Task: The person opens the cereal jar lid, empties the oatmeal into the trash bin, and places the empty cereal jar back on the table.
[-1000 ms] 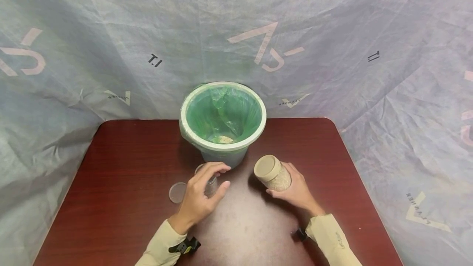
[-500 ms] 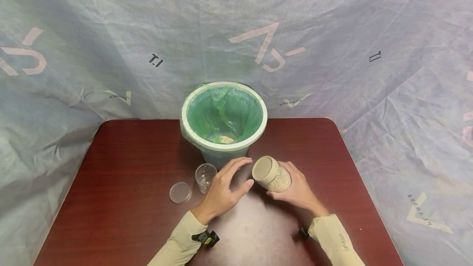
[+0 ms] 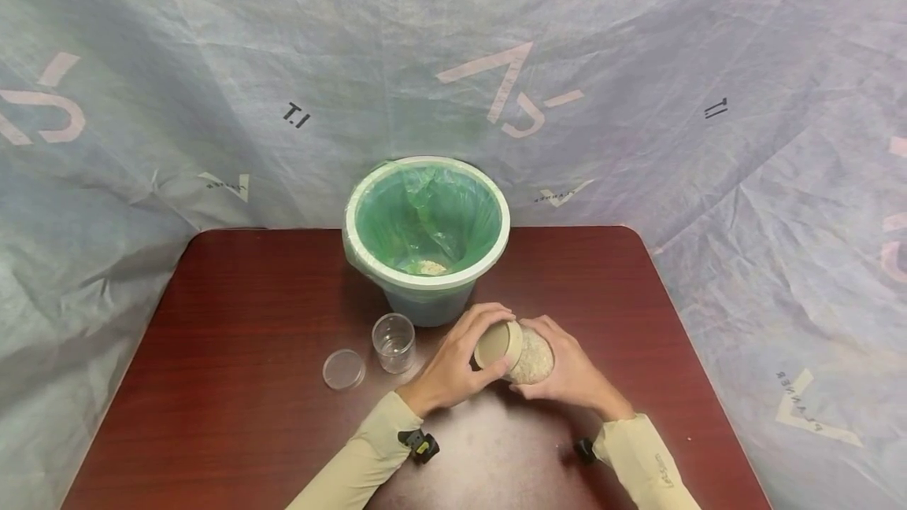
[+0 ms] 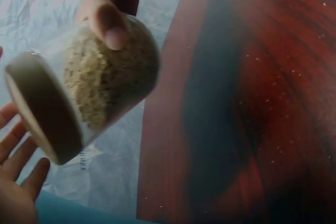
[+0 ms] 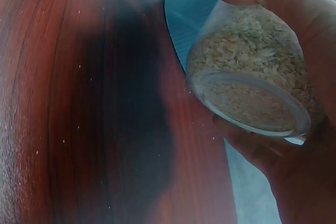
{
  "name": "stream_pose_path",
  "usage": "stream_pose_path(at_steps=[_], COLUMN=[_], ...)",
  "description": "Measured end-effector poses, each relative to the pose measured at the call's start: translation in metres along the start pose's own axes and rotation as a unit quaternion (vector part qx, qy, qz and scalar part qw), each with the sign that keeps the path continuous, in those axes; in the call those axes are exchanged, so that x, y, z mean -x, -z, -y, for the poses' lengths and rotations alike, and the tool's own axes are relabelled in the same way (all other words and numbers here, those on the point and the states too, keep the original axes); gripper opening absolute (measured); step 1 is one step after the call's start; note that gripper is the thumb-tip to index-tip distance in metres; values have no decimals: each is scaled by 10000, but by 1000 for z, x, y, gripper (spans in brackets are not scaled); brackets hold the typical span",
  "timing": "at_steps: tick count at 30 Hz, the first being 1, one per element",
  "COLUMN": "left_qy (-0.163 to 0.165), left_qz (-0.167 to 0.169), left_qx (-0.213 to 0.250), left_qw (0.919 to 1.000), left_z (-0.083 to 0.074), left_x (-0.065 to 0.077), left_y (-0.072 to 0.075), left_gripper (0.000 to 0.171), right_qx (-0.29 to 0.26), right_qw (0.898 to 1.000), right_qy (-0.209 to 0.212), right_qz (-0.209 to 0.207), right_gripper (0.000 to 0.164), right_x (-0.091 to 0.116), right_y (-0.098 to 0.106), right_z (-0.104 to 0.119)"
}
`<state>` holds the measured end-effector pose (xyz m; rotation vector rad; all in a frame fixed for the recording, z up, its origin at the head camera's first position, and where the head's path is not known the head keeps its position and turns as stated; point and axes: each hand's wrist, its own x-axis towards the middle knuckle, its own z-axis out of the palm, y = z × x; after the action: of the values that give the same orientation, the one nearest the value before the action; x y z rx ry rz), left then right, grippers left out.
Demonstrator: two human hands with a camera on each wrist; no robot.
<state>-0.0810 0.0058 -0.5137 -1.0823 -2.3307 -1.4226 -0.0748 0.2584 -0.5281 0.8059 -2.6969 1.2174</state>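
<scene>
My right hand (image 3: 577, 376) grips a clear jar of oat flakes (image 5: 247, 51) round its body. The jar is tilted, with its beige lid (image 3: 497, 345) towards the left. My left hand (image 3: 457, 364) is at the lid, its fingers over the upper edge and its thumb at the lower edge. In the left wrist view the fingers (image 4: 21, 156) are spread beside the lid. Through the glass the flakes fill much of the jar. Part of the lid's rim is hidden by the left hand in the head view.
A bucket (image 3: 428, 301) lined with a green bag stands behind the hands, pale flakes (image 3: 431, 267) at its bottom. On the reddish-brown table (image 3: 241, 321), left of the hands, are a clear cup (image 3: 394, 345) and a round clear lid (image 3: 344, 369). Grey sheeting (image 3: 319, 38) encloses the table.
The left hand has moved right, from in front of the clear cup to the jar's lid. The jar has tipped further left in the right hand, and the cup shows in full.
</scene>
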Motion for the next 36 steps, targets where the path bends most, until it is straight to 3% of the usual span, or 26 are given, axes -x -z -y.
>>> stream_pose_path(at_steps=[8, 17, 28, 36], left_qy=[-801, -1415, -1241, -1136], left_qz=[-134, -931, -1196, -1281], left_qx=[327, 472, 715, 794], left_qw=[9962, 9844, 9824, 9820], left_z=[6, 3, -3, -8], left_x=[-4, -7, -11, -11], left_y=[-12, -19, -17, -17], left_gripper=[58, 39, 37, 35], right_qx=[-295, -467, -699, -782], right_qw=[9993, 9984, 9968, 9969], right_qy=[200, 69, -264, -55], right_qz=[152, 314, 296, -39], right_gripper=[99, 86, 104, 86], right_x=[0, -1, 1, 0], right_y=[0, -1, -6, -15], right_z=[12, 27, 31, 31])
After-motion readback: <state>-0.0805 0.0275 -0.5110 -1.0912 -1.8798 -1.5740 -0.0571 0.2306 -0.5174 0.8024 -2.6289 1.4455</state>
